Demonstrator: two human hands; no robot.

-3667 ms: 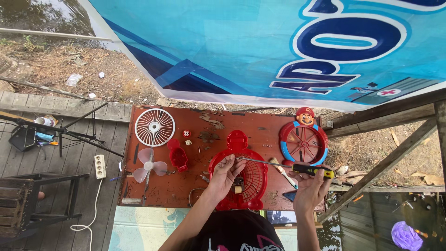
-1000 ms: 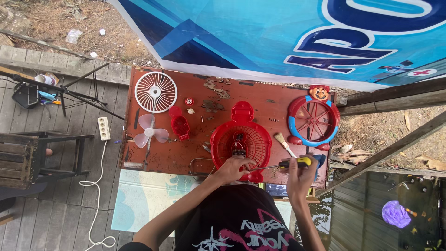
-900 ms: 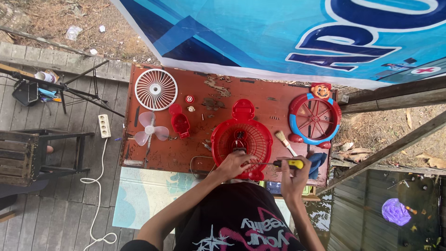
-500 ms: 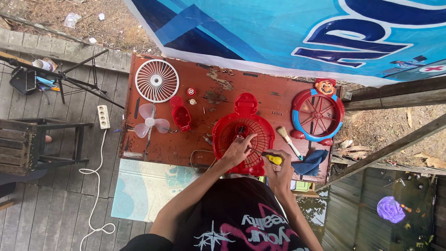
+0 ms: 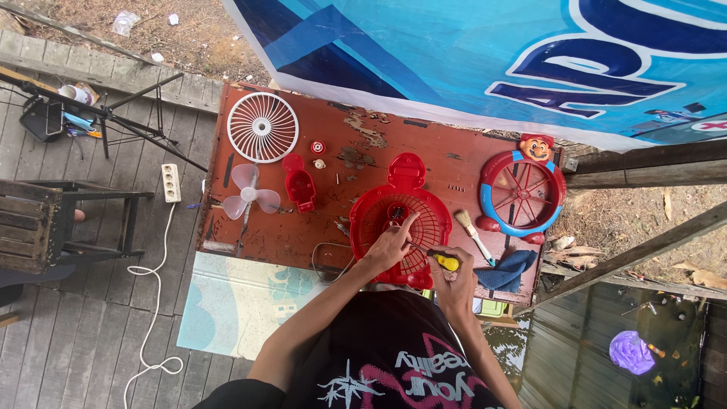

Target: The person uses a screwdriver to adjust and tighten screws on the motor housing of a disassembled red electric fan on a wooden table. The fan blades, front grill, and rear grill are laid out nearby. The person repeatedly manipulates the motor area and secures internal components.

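Two hands work at the near edge of a worn red table (image 5: 288, 235), above which a large blue and white banner (image 5: 454, 53) hangs across the far side. On the table, closest to the person, lies a red fan housing (image 5: 379, 212) with a grilled round body and a tab at its far end, so its long axis runs from the person toward the banner. To its right sits a red and blue round fan guard (image 5: 522, 193) topped with a cartoon face; at the table's far left corner lies a white round grille (image 5: 263, 126), with a pale fan blade (image 5: 248, 195) just in front of it and a small red part (image 5: 300, 185) beside that. A blue cloth (image 5: 506, 271) lies at the right near edge, a small brush (image 5: 472, 231) just beyond it.

The left hand (image 5: 389, 246) rests on the housing's grille, fingers bent loosely and the forefinger stretched toward the centre hub. The right hand (image 5: 454, 282) is curled around the yellow handle of a screwdriver (image 5: 438, 259). The tool lies nearly flat over the housing's near right part, its long axis slanting from the handle at lower right up and left, the shaft pointing toward the left hand; the tip itself is too small to make out.
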